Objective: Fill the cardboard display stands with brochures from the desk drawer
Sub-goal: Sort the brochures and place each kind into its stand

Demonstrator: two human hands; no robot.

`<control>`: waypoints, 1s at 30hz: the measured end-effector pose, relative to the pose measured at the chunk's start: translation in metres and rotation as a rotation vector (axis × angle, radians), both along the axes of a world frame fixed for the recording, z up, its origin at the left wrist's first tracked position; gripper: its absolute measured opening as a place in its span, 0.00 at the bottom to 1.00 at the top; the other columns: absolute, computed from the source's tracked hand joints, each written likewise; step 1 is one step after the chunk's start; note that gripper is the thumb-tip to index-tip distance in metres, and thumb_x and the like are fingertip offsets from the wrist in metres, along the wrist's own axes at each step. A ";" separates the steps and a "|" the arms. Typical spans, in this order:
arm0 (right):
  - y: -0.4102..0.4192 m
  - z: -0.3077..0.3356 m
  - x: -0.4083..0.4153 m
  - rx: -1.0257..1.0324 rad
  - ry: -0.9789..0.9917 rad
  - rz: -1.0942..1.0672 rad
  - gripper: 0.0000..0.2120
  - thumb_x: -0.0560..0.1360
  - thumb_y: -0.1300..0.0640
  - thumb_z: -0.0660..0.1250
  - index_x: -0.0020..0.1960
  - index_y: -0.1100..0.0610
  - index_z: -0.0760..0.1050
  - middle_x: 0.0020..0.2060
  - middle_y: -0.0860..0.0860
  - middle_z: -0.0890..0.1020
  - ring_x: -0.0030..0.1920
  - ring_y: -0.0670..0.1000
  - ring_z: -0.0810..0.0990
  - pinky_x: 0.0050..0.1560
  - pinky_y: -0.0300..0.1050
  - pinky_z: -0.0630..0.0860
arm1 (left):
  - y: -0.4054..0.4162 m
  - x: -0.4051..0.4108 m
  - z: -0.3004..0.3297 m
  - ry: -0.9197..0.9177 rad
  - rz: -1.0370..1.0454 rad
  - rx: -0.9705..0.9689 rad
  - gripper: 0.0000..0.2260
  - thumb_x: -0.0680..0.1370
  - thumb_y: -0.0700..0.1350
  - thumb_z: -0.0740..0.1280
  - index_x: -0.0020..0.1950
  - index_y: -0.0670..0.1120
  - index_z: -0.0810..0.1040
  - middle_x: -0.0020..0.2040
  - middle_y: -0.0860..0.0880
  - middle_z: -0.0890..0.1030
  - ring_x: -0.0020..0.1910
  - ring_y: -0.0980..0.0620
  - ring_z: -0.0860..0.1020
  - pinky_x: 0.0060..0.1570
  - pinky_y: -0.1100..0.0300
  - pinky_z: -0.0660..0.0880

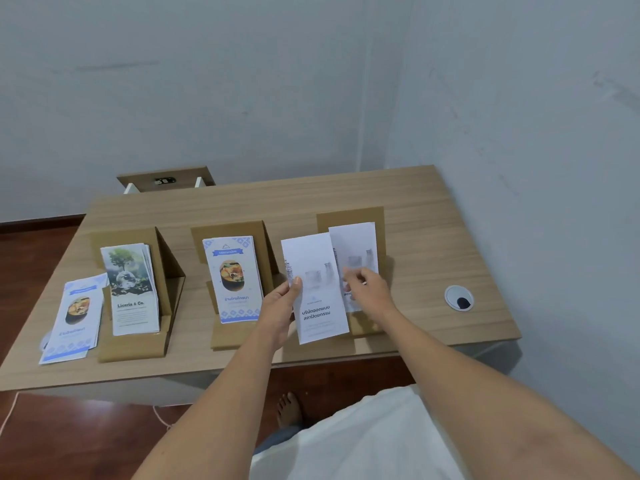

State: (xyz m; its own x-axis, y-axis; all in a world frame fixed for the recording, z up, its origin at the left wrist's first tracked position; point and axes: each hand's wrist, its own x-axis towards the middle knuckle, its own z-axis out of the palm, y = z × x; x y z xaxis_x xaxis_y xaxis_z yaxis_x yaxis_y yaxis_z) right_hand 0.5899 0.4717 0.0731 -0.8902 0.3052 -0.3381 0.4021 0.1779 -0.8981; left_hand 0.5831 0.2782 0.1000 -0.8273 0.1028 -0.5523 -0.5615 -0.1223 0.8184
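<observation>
Three cardboard display stands sit in a row on the wooden desk (433, 216). The left stand (162, 271) holds tree-cover brochures (131, 289). The middle stand (239, 230) holds blue food-cover brochures (232, 278). The right stand (349, 216) holds a white building brochure (353, 247). My left hand (280, 306) grips a stack of white building brochures (317, 289) by its left edge, in front of the right stand. My right hand (367, 289) touches the brochure in the right stand with curled fingers.
A loose pile of blue food brochures (74, 317) lies on the desk at the far left. A round cable grommet (459, 297) is set in the desk at the right. Walls close off the back and right sides. A small shelf (166, 180) stands behind the desk.
</observation>
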 end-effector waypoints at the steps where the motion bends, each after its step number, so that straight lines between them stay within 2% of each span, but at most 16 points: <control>1: -0.005 0.004 0.001 -0.006 -0.007 0.048 0.22 0.78 0.40 0.65 0.45 0.60 0.78 0.40 0.54 0.83 0.38 0.49 0.78 0.46 0.48 0.77 | -0.001 0.001 0.002 0.005 0.006 -0.003 0.12 0.83 0.50 0.67 0.62 0.47 0.83 0.54 0.47 0.88 0.50 0.49 0.85 0.44 0.55 0.80; 4: -0.022 0.014 0.006 0.007 -0.002 0.137 0.23 0.78 0.38 0.64 0.39 0.58 0.73 0.34 0.51 0.79 0.35 0.48 0.76 0.39 0.44 0.72 | -0.007 0.002 0.003 -0.001 0.022 0.003 0.11 0.82 0.49 0.69 0.61 0.46 0.83 0.52 0.45 0.89 0.52 0.45 0.86 0.53 0.47 0.83; 6: -0.031 0.014 0.008 0.000 -0.005 0.196 0.21 0.79 0.39 0.64 0.43 0.58 0.77 0.39 0.49 0.84 0.40 0.50 0.83 0.41 0.45 0.77 | -0.012 0.005 0.005 -0.010 0.026 0.020 0.10 0.82 0.49 0.70 0.59 0.45 0.84 0.53 0.44 0.88 0.54 0.43 0.86 0.57 0.44 0.82; 8: -0.041 0.014 0.012 -0.003 -0.008 0.229 0.17 0.79 0.41 0.65 0.47 0.55 0.80 0.44 0.50 0.86 0.46 0.51 0.85 0.45 0.46 0.80 | -0.020 0.008 0.007 0.010 0.041 0.021 0.11 0.81 0.49 0.70 0.58 0.44 0.84 0.53 0.43 0.88 0.52 0.43 0.87 0.53 0.48 0.84; 11: -0.059 0.017 0.013 -0.005 0.009 0.258 0.14 0.79 0.43 0.66 0.46 0.53 0.80 0.45 0.49 0.87 0.46 0.50 0.86 0.45 0.46 0.81 | -0.037 0.014 0.010 0.017 0.090 0.032 0.11 0.81 0.49 0.70 0.58 0.44 0.84 0.51 0.45 0.89 0.49 0.47 0.87 0.43 0.56 0.84; 15: -0.094 0.021 0.009 -0.049 0.000 0.313 0.11 0.79 0.45 0.67 0.47 0.51 0.82 0.43 0.47 0.87 0.45 0.48 0.86 0.47 0.44 0.81 | -0.072 0.019 0.012 0.003 0.148 0.071 0.11 0.82 0.48 0.70 0.60 0.45 0.83 0.52 0.46 0.89 0.49 0.47 0.87 0.42 0.56 0.83; 17: -0.119 0.025 0.006 -0.081 -0.009 0.348 0.13 0.80 0.45 0.66 0.53 0.53 0.83 0.47 0.48 0.88 0.48 0.48 0.86 0.49 0.44 0.81 | -0.096 0.019 0.013 -0.013 0.174 0.102 0.10 0.82 0.48 0.70 0.60 0.45 0.83 0.53 0.45 0.88 0.46 0.48 0.87 0.39 0.56 0.83; 20: -0.152 0.031 0.001 -0.078 -0.005 0.375 0.14 0.81 0.49 0.64 0.57 0.57 0.81 0.50 0.50 0.87 0.49 0.48 0.85 0.43 0.39 0.77 | -0.129 0.018 0.013 -0.028 0.200 0.132 0.11 0.81 0.48 0.70 0.61 0.44 0.82 0.55 0.43 0.88 0.45 0.48 0.87 0.33 0.57 0.82; 24: -0.216 0.037 -0.005 -0.091 -0.020 0.355 0.08 0.81 0.57 0.63 0.46 0.53 0.79 0.45 0.48 0.84 0.44 0.47 0.82 0.39 0.37 0.73 | -0.189 0.013 0.014 -0.009 0.252 0.172 0.10 0.82 0.44 0.70 0.61 0.41 0.81 0.47 0.44 0.88 0.40 0.50 0.87 0.33 0.59 0.82; 27: -0.267 0.038 -0.012 -0.096 -0.040 0.364 0.08 0.81 0.58 0.63 0.51 0.58 0.80 0.47 0.50 0.86 0.45 0.49 0.84 0.42 0.42 0.77 | -0.237 0.012 0.014 0.010 0.268 0.167 0.06 0.82 0.42 0.69 0.57 0.43 0.82 0.50 0.43 0.88 0.39 0.51 0.87 0.34 0.59 0.82; 30: -0.323 0.042 -0.017 -0.107 -0.054 0.366 0.09 0.80 0.57 0.62 0.52 0.58 0.81 0.47 0.52 0.86 0.46 0.52 0.84 0.46 0.47 0.77 | -0.290 0.012 0.013 0.027 0.283 0.154 0.07 0.82 0.41 0.68 0.59 0.44 0.82 0.50 0.44 0.87 0.40 0.52 0.87 0.34 0.59 0.82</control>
